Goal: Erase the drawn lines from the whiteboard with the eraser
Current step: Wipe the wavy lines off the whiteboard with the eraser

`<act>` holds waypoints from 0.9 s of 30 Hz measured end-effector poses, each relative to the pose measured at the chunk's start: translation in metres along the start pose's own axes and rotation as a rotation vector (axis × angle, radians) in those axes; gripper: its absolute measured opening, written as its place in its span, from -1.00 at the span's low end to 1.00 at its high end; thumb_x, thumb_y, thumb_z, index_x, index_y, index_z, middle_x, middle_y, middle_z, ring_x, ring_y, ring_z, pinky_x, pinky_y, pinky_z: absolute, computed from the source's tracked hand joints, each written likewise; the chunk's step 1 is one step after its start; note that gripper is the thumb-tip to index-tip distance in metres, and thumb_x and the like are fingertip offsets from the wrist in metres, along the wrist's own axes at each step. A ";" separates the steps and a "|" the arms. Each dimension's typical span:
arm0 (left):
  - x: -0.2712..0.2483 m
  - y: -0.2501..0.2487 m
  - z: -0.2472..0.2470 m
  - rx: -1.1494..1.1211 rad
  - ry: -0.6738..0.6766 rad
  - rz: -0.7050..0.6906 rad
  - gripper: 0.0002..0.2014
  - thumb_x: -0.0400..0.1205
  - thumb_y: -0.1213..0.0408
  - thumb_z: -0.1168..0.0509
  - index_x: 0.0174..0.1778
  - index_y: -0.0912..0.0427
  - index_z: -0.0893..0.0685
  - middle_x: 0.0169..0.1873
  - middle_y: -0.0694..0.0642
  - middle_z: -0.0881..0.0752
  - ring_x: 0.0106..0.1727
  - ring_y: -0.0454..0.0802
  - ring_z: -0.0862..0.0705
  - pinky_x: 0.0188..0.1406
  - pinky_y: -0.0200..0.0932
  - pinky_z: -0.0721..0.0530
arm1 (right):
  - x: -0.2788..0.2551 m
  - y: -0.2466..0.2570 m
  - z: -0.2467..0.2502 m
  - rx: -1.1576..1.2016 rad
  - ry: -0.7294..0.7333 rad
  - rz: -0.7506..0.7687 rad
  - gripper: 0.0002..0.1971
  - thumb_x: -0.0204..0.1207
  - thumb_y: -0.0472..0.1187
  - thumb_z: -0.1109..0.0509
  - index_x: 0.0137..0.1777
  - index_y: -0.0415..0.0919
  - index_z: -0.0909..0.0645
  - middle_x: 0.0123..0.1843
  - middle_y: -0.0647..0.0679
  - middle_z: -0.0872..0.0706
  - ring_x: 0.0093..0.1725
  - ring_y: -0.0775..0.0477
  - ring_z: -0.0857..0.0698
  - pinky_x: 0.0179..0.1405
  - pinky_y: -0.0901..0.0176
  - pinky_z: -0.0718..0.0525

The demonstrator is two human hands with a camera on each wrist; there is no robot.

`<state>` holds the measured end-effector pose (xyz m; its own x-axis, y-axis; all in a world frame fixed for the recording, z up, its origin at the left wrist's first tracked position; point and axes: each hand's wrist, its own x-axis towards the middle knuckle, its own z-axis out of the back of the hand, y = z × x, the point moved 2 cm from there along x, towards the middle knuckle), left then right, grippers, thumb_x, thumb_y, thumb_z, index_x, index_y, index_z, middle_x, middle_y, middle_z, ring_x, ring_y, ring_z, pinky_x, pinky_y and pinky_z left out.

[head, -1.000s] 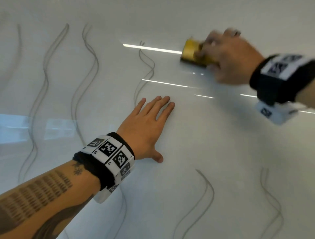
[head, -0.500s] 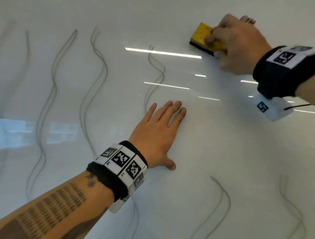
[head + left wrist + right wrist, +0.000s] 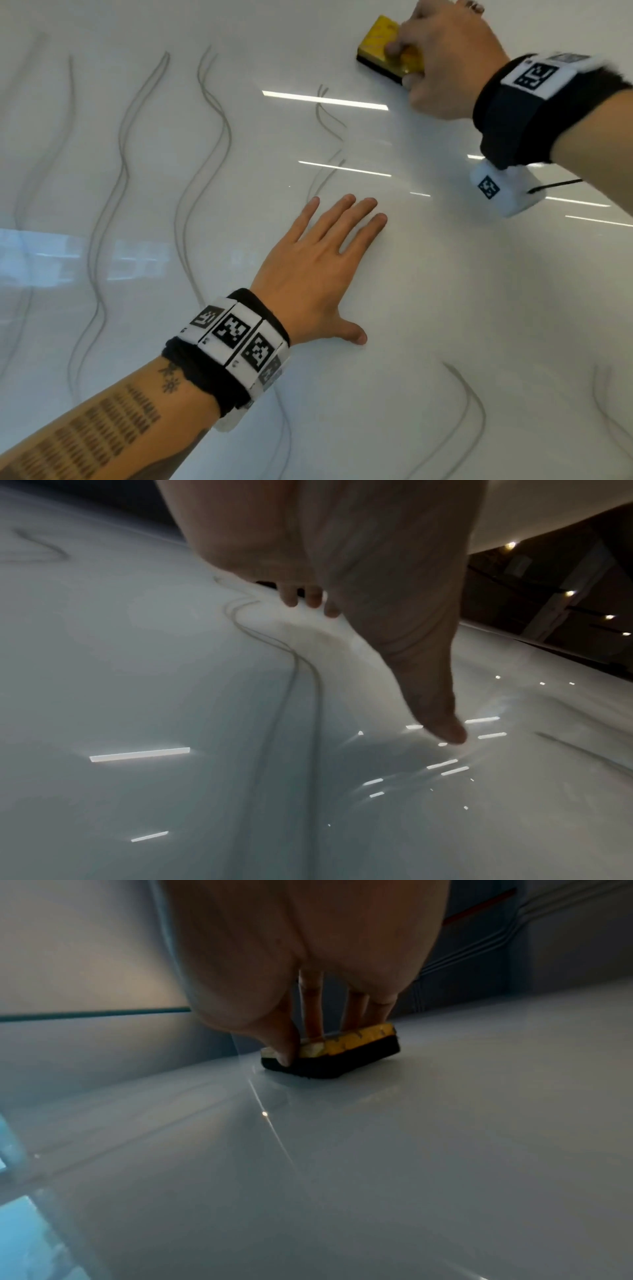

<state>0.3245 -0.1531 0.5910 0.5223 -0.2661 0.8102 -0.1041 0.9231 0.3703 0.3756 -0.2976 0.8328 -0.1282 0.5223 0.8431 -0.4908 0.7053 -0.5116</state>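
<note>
The yellow eraser (image 3: 380, 44) with a black felt base lies flat on the glossy whiteboard (image 3: 445, 274) at the top right, and my right hand (image 3: 442, 58) grips it from above. In the right wrist view the thumb and fingers pinch the eraser (image 3: 346, 1053) by its sides. My left hand (image 3: 318, 270) lies flat on the board in the middle, fingers straight and spread. Grey wavy drawn lines (image 3: 205, 154) run down the board's left part; a short pair of lines (image 3: 329, 137) sits just above the left fingertips. In the left wrist view, lines (image 3: 294, 669) curve past the palm.
More wavy lines (image 3: 469, 411) show at the lower right and under my left forearm. Ceiling lights reflect as bright bars (image 3: 325, 99) on the board. Dark room structures appear beyond the board's edge in both wrist views.
My right hand has carried the eraser a little upward and away across the board. The left hand has stayed flat in the same spot; the view has shifted slightly.
</note>
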 end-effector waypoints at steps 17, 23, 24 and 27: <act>-0.033 0.115 0.000 0.004 0.084 0.188 0.62 -0.12 -0.71 -0.33 0.78 0.08 0.12 0.72 0.04 0.03 0.74 0.04 -0.03 0.74 0.09 0.10 | -0.004 0.067 -0.024 0.036 0.089 0.178 -0.58 0.46 -0.31 -0.42 0.34 -0.14 -0.65 0.33 -0.27 -0.56 0.13 -0.48 -0.58 0.13 -0.19 -0.57; -0.032 0.127 0.004 0.081 0.122 0.092 0.63 -0.11 -0.63 -0.43 0.78 0.11 0.13 0.71 0.08 0.00 0.72 0.09 -0.06 0.74 0.13 0.08 | -0.107 0.103 -0.038 0.079 0.241 0.443 -0.56 0.42 -0.38 -0.47 0.29 -0.05 -0.68 0.34 -0.11 -0.63 0.00 -0.37 -0.51 -0.06 -0.23 -0.66; -0.033 0.127 0.004 0.091 0.128 0.085 0.63 -0.10 -0.64 -0.42 0.78 0.12 0.15 0.72 0.09 0.00 0.73 0.09 -0.05 0.74 0.14 0.08 | -0.090 0.093 -0.034 0.070 0.228 0.396 -0.56 0.42 -0.38 -0.48 0.29 -0.06 -0.68 0.34 -0.10 -0.62 0.03 -0.39 -0.52 -0.02 -0.24 -0.65; -0.033 0.129 0.004 0.097 0.129 0.074 0.61 -0.05 -0.64 -0.41 0.77 0.11 0.20 0.73 0.07 0.04 0.75 0.07 0.00 0.74 0.16 0.12 | -0.028 0.051 -0.020 0.032 0.094 0.062 -0.60 0.45 -0.36 -0.44 0.28 -0.08 -0.68 0.31 -0.14 -0.56 0.15 -0.46 -0.53 0.17 -0.04 -0.45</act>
<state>0.2905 -0.0263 0.6135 0.6140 -0.1543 0.7741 -0.2241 0.9063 0.3584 0.3708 -0.2666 0.7796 -0.0780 0.6082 0.7899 -0.5122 0.6553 -0.5551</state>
